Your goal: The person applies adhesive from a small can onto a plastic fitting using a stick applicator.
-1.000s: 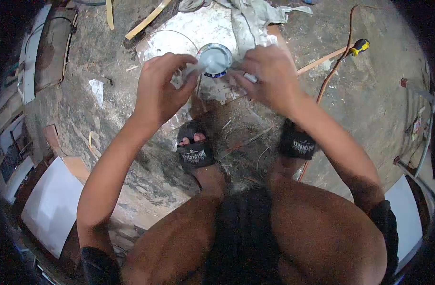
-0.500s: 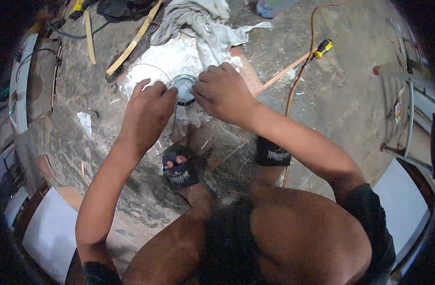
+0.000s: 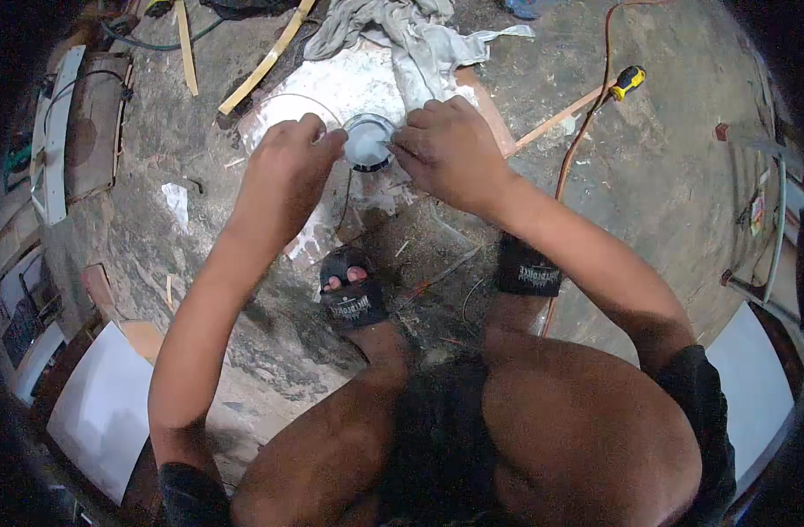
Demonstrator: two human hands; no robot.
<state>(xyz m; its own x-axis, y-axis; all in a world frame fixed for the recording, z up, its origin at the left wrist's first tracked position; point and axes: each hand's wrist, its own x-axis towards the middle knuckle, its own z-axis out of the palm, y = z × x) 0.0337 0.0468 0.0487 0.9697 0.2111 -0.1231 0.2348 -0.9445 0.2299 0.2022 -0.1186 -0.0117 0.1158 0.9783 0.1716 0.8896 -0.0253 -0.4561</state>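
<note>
A small round object with a dark, shiny rim and a pale, cloudy centre [image 3: 368, 142] sits between my hands on a white-smeared board [image 3: 310, 88]. My left hand [image 3: 288, 167] is at its left side, thumb and fingers pinched together. A thin wire [image 3: 346, 198] curves around this hand, looping above it and running down below it; whether the fingers hold it I cannot tell. At the right edge of the round object is my right hand [image 3: 450, 154], fingers curled and fingertips pressed together. What is in that pinch is hidden.
A crumpled grey cloth [image 3: 411, 48] lies just beyond the board. To the right are a yellow-and-black screwdriver [image 3: 629, 83], a wooden strip [image 3: 543, 127] and an orange cord [image 3: 578, 132]. Wood strips [image 3: 266, 61] lie at upper left. My sandalled feet [image 3: 353, 285] stand close below.
The whole view has shifted, so everything appears slightly further right and higher. My hands stay at the round object, with their fingertips slightly further apart around it.
</note>
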